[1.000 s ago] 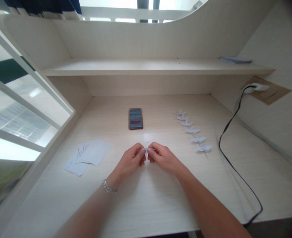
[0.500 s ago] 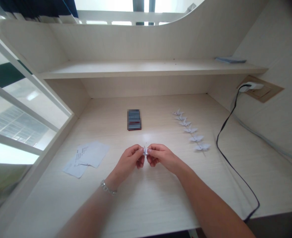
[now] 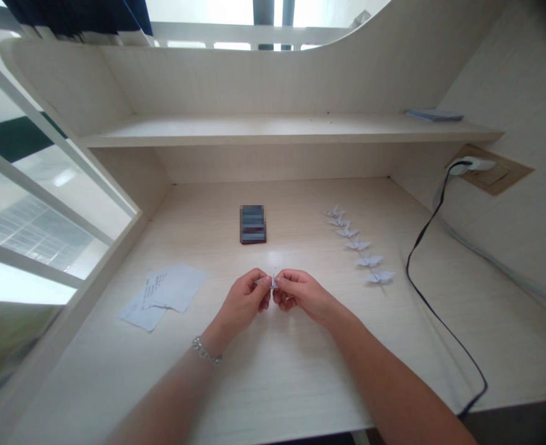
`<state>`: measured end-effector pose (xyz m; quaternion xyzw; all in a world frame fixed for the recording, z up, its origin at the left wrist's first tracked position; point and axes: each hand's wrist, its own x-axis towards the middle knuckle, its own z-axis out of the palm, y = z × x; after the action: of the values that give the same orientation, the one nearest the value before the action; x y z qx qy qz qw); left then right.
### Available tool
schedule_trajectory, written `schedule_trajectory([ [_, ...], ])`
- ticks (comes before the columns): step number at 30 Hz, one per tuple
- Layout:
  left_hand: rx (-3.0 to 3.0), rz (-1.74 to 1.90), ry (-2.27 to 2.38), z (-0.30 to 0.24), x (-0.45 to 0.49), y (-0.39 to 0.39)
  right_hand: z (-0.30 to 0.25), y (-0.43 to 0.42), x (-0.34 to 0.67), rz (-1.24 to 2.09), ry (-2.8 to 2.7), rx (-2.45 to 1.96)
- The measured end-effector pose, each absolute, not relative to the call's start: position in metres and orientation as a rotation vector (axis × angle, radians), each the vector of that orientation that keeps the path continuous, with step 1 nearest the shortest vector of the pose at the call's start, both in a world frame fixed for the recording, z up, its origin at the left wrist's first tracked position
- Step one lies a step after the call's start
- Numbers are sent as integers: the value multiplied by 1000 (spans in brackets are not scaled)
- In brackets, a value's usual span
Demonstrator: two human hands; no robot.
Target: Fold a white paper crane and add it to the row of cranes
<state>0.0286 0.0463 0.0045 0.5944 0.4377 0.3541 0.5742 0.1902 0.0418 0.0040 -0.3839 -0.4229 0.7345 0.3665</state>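
Note:
A tiny folded piece of white paper [image 3: 271, 282] is pinched between the fingertips of both hands, just above the desk [image 3: 273, 383]. My left hand [image 3: 245, 303], with a bracelet at the wrist, grips its left side. My right hand [image 3: 303, 295] grips its right side. Most of the paper is hidden by my fingers. A row of several small white paper cranes [image 3: 357, 245] lies on the desk to the right of my hands.
A dark small box [image 3: 253, 224] stands behind my hands. White paper sheets [image 3: 164, 293] lie at the left. A black cable [image 3: 433, 272] runs from a wall socket [image 3: 479, 165] across the desk's right side. A shelf [image 3: 282, 127] above holds a thin blue item [image 3: 434, 115].
The paper piece looks narrower between my fingertips than a second ago. My hands have stayed in about the same place.

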Motion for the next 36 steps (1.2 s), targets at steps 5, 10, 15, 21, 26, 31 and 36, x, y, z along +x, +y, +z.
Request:
schedule_trajectory([
  [5,1284,779,972,6,29,46,4,42,191,1863,-1100,-968],
  [10,979,825,813,13,30,45,5,41,187,1983,-838,-775],
  [15,758,897,709,17,34,41,7,40,183,2043,-652,-642],
  [21,638,936,598,17,38,37,6,39,180,2020,-615,-530],
  [26,601,956,562,16,41,35,7,37,177,2006,-603,-506],
  [31,614,978,539,16,43,33,7,37,176,1995,-598,-469],
  [36,711,941,597,18,37,36,9,36,178,1958,-695,-524],
])
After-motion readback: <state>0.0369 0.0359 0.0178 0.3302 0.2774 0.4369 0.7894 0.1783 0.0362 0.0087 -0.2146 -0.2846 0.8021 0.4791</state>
